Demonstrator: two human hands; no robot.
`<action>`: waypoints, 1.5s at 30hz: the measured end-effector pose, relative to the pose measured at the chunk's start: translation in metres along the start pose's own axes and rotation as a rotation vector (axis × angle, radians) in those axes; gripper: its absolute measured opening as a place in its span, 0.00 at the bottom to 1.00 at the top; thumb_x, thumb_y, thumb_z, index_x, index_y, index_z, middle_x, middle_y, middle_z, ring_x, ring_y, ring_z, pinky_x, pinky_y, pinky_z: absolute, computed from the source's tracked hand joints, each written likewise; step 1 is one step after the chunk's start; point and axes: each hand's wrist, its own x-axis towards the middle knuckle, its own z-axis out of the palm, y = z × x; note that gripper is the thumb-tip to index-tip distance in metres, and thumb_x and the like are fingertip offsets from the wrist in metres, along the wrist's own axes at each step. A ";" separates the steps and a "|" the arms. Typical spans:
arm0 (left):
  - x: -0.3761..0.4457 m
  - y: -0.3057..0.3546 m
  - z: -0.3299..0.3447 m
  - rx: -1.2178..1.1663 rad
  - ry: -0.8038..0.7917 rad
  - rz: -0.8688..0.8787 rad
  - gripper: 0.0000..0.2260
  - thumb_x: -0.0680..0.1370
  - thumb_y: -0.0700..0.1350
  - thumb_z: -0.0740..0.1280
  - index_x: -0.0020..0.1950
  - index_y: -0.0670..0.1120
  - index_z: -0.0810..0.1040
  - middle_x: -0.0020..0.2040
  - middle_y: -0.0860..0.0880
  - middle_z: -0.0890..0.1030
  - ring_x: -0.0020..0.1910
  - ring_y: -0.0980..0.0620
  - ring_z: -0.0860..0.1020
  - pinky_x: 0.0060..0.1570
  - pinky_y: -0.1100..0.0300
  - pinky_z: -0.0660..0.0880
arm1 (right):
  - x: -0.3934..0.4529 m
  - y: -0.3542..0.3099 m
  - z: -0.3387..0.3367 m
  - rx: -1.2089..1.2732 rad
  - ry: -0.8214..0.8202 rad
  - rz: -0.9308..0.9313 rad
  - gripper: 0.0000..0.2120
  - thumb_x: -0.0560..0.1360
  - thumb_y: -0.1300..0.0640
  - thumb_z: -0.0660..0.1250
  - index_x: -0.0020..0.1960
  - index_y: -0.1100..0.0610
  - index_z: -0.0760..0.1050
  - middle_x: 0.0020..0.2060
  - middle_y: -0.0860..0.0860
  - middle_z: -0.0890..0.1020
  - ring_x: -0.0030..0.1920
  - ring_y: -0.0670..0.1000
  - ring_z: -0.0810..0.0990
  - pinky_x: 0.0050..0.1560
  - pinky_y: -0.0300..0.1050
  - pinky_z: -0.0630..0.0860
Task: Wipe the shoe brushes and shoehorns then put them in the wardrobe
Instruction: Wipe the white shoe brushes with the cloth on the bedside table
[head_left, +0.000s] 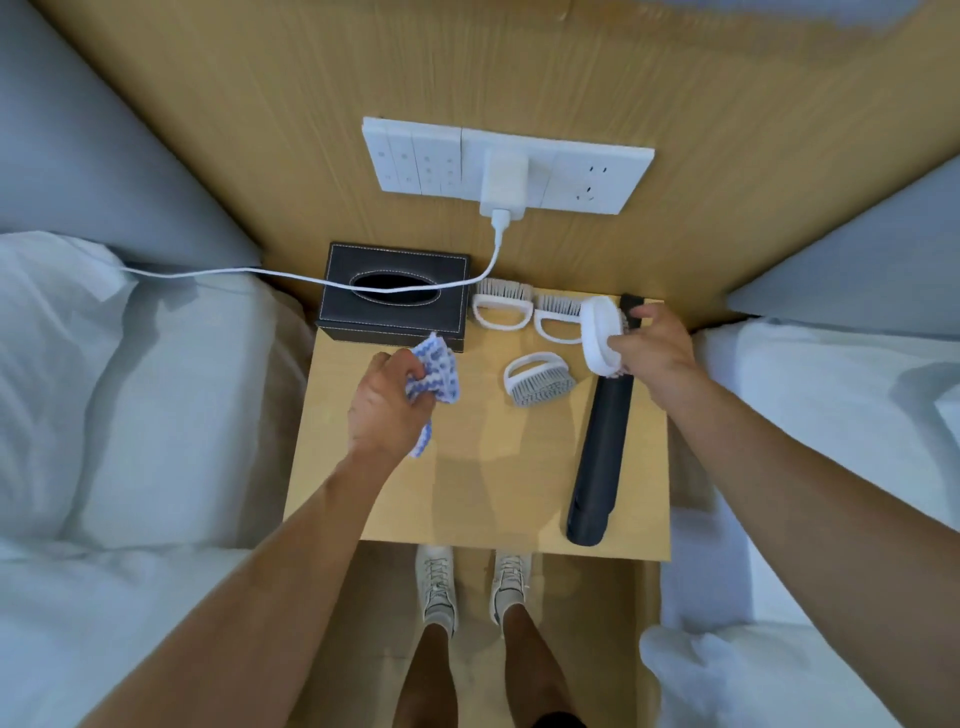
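Observation:
My right hand (652, 349) grips a white shoe brush (600, 332), held on edge above the back right of the wooden bedside table (467, 499). My left hand (387, 402) holds a crumpled blue-and-white cloth (435, 376) over the table's left side. Two white brushes with loop handles lie at the back, one (503, 306) left of the other (558, 322). A third round brush (537, 378) rests in the middle. A long black shoehorn (597, 452) lies along the right side, partly hidden under my right hand.
A black tissue box (395, 299) stands at the back left of the table. A white charger (503, 184) sits in the wall socket panel, its cable (260, 273) running left over the box. Beds with white linen flank the table. My feet in white shoes (472, 587) stand below.

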 end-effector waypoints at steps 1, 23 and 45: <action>-0.005 0.014 -0.008 -0.082 0.013 0.025 0.10 0.71 0.39 0.73 0.47 0.46 0.75 0.48 0.49 0.74 0.44 0.47 0.77 0.43 0.54 0.75 | -0.012 -0.005 -0.007 0.107 -0.046 0.007 0.25 0.73 0.65 0.70 0.68 0.55 0.71 0.61 0.58 0.79 0.59 0.59 0.79 0.51 0.51 0.80; -0.083 0.217 -0.210 -0.197 -0.052 0.581 0.17 0.75 0.42 0.70 0.62 0.56 0.78 0.54 0.59 0.81 0.50 0.61 0.79 0.47 0.71 0.73 | -0.228 -0.129 -0.085 0.524 -0.651 -0.467 0.21 0.74 0.68 0.72 0.61 0.48 0.81 0.58 0.54 0.83 0.55 0.57 0.85 0.46 0.49 0.83; -0.131 0.231 -0.218 0.055 0.123 0.754 0.11 0.78 0.35 0.64 0.58 0.41 0.82 0.66 0.44 0.75 0.59 0.44 0.76 0.57 0.69 0.65 | -0.245 -0.153 -0.099 0.684 -0.590 -0.451 0.19 0.74 0.70 0.68 0.64 0.60 0.77 0.55 0.62 0.83 0.51 0.60 0.85 0.50 0.56 0.83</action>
